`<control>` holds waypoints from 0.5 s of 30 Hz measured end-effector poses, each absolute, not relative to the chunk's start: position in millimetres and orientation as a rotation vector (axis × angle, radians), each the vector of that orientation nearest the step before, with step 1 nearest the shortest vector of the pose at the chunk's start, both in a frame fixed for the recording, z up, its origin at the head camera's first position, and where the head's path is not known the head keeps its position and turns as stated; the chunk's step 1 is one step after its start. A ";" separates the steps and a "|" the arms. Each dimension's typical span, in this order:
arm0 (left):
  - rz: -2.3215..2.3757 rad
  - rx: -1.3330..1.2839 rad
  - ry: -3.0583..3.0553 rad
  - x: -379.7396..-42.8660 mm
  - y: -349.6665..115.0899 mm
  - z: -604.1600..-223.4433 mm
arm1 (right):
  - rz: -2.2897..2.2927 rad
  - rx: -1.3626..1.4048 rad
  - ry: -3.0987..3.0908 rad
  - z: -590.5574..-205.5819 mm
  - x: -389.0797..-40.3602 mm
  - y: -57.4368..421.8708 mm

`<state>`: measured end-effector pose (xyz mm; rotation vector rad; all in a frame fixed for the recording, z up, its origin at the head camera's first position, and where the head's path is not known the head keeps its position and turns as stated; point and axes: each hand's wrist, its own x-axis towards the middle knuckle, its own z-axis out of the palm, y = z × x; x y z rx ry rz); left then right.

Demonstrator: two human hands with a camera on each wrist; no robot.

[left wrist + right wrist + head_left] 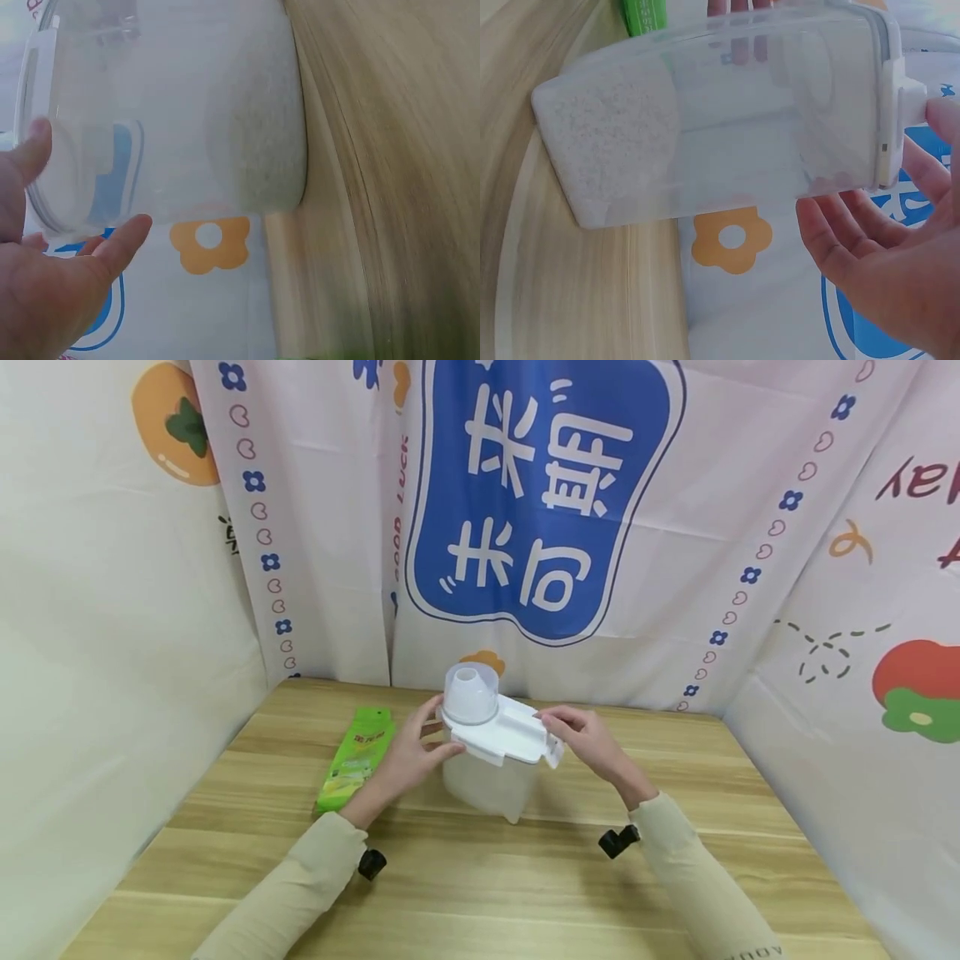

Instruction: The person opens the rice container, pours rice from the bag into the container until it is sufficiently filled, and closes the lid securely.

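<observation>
A clear plastic food storage container (487, 785) with white grains like rice (611, 135) in its lower part stands on the table. It carries a white lid (517, 727), topped at the left by a clear domed cap over a white spout (468, 693). My left hand (412, 747) grips the lid's left end, thumb on the near side and fingers round the back. At the right end, my right hand (588, 739) holds the lid by the side clip (555, 750), which angles outward; its thumb is at the white tab in the right wrist view.
A green packet (356, 760) lies on the wooden table (480, 885), left of the container and close to my left forearm. A printed cloth (337, 568) hangs behind the table, with more cloth at both sides.
</observation>
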<state>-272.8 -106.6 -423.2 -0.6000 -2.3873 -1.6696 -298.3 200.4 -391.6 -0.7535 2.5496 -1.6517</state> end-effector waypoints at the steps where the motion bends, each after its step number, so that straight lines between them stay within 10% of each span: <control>1: -1.683 -0.604 -2.374 -273.9 -106.1 -422.8 | -1.652 -0.747 2.556 -391.7 -297.2 199.9; 15: -1.679 -0.683 -2.277 -275.7 -103.6 -425.4 | -1.565 -0.842 2.660 -395.9 -278.2 192.9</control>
